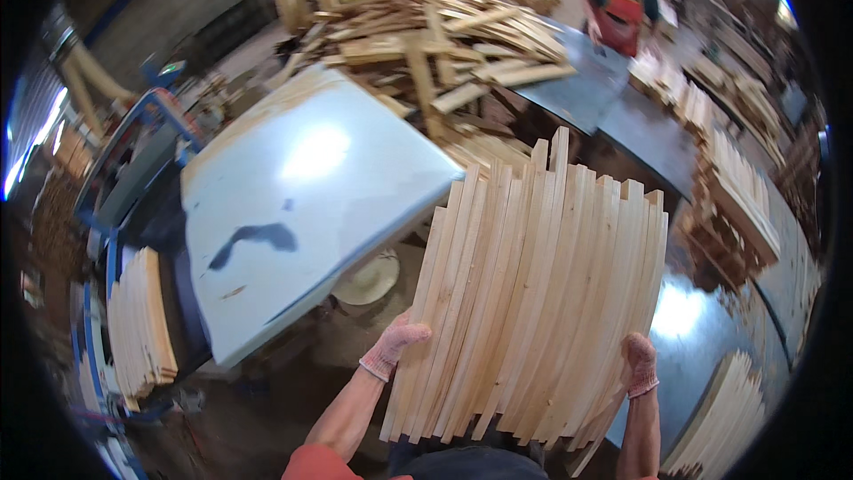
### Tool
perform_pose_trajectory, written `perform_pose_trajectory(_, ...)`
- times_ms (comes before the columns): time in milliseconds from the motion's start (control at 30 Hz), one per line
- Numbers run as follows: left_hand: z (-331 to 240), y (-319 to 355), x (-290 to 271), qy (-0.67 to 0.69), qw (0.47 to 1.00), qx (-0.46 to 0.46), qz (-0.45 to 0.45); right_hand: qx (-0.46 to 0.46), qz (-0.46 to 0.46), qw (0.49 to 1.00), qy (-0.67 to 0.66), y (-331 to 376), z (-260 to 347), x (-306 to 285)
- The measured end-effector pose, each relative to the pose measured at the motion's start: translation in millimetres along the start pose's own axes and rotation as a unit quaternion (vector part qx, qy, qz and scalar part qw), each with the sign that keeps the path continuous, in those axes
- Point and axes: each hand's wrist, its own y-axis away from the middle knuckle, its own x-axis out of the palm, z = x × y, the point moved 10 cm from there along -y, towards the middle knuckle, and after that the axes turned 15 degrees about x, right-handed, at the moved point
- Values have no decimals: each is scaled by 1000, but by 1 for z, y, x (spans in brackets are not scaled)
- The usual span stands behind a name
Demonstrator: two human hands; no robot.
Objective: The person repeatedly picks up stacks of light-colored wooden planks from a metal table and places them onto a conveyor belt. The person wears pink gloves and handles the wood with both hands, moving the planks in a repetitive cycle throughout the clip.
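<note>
I carry a fanned stack of pale wooden slats in front of my body, its far ends pointing away from me. My left hand, in a knitted glove, grips the stack's left edge. On the right edge sits my right hand, also gloved and clamped against the slats. The near ends of the slats hide my lap.
A white worktable stands to my left. Behind it lies a big heap of loose wood offcuts. A person in a red apron works at the far right. Slat stacks sit at left, right and lower right.
</note>
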Motion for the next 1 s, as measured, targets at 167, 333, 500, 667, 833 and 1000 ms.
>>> perform_pose_trajectory(167,-103,68,-88,58,991,43,-110,-19,210,973,98,-56,7,180)
perform_pose_trajectory(333,-155,155,-190,158,964,110,-184,96,347,925,125,-29,-12,412)
perform_pose_trajectory(500,-198,215,-252,196,929,174,-262,239,418,855,192,-25,-61,571)
perform_pose_trajectory(667,-223,254,-318,117,909,191,-351,249,423,832,259,-63,-110,663)
perform_pose_trajectory(833,-267,244,-367,87,905,200,-365,260,407,842,242,-60,-125,732)
perform_pose_trajectory(1000,-330,243,-440,-232,863,123,-431,310,432,823,201,-56,-145,798)
